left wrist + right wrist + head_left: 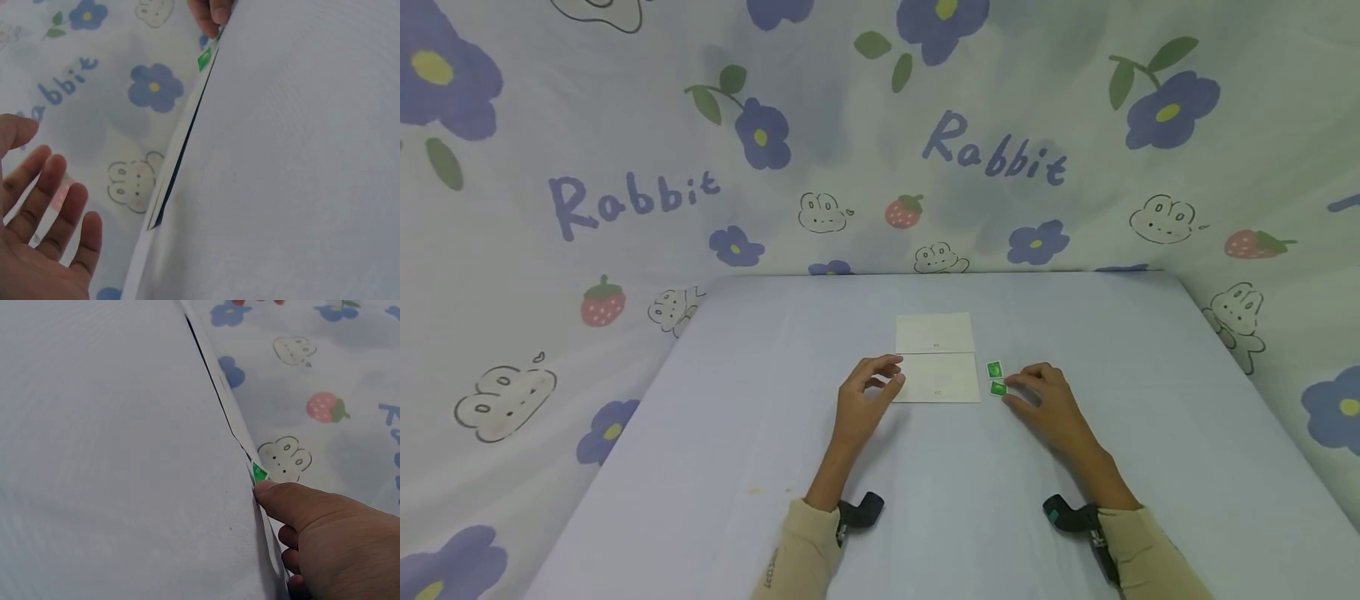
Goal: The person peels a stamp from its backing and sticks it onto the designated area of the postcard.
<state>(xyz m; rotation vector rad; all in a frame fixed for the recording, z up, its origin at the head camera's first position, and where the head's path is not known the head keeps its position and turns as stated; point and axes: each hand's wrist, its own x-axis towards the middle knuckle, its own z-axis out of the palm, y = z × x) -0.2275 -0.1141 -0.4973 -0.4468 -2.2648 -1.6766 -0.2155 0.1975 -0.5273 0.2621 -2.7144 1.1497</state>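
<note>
Two cream rectangular papers, the near one and the far one, lie one behind the other on the table. Each bears small print near its lower edge. To their right are two small green stamp-like pieces with white borders. The farther stamp is flat. At the nearer stamp, my right hand pinches the right edge between thumb and fingertips; the green face shows past the thumb. My left hand hovers at the near paper's left edge, fingers loosely bent and holding nothing.
A white cloth covers the table, with faint yellowish spots at its near left. Behind and at both sides hangs a curtain printed with flowers, rabbits and strawberries. Black wrist mounts are worn below both hands.
</note>
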